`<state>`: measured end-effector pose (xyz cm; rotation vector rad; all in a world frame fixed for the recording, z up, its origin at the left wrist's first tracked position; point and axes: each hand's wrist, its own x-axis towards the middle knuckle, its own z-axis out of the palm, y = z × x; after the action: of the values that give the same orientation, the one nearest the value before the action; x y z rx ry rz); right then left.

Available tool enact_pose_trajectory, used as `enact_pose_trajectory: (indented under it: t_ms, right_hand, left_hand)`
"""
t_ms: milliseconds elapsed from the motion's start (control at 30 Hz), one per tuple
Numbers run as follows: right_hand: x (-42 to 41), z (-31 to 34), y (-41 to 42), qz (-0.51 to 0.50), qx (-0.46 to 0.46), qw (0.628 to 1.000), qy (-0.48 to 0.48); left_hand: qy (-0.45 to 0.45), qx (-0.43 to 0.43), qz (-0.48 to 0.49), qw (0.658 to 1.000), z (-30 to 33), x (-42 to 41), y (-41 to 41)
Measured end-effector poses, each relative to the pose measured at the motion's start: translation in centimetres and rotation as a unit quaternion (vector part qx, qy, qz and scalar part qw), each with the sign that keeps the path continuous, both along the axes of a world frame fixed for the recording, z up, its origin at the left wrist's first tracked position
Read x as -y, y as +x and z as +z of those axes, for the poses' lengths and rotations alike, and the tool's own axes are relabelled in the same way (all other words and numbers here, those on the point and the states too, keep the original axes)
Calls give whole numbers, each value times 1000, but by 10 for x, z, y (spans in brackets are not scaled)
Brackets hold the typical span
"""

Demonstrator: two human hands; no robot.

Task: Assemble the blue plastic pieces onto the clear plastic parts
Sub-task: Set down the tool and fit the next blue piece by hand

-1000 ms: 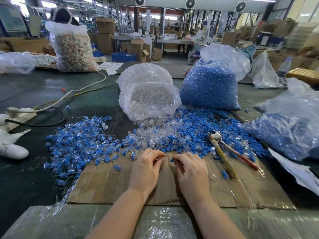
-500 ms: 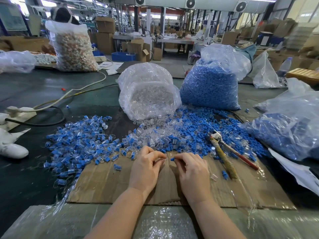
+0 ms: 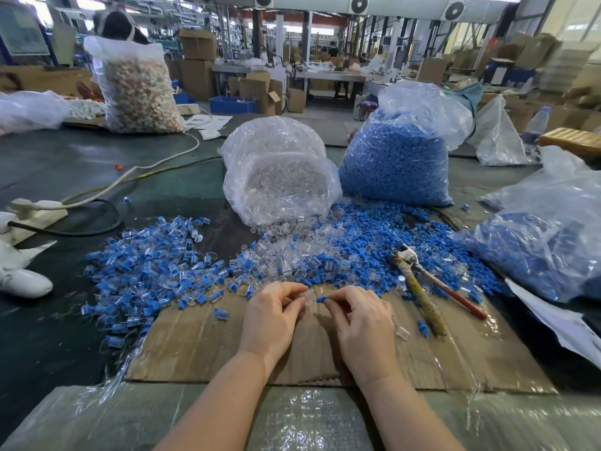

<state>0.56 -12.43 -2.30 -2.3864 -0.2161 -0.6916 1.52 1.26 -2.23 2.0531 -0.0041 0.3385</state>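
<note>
Centre frame, over the flat brown cardboard sheet (image 3: 201, 346): right hand (image 3: 364, 323) pinches a small blue plastic plug (image 3: 321, 299); left hand (image 3: 271, 315) curls around a small clear plastic part (image 3: 304, 301), barely visible. Judgement: align plug squarely, then press straight. No legible writing.

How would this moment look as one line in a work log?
step: joining | right hand: pinches blue piece | left hand: holds clear part | pieces: apart

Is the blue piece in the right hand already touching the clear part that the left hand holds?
Apart. The head view shows bare cardboard between the blue piece, pinched by the right hand, and the left hand fingers holding the clear part.
</note>
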Motion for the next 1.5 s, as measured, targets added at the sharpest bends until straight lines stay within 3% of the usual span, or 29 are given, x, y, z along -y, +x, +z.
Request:
enact_pose_trajectory:
  t_ms: [567, 667, 967, 1500]
  right_hand:
    - [-4, -1, -2, 6, 57, 996, -69]
    - [-4, -3, -1, 6, 63, 993, -97]
    - [-3, 1, -3, 41, 44, 997, -54]
    - [-2, 4, -3, 78, 26, 995, -65]
  left_hand:
    - [-139, -72, -78, 985, 6, -1, -4]
    - [-119, -69, -89, 986, 7, -1, -5]
    - [-112, -61, -76, 989, 9, 0, -5]
    - [-53, -32, -71, 996, 9, 0, -3]
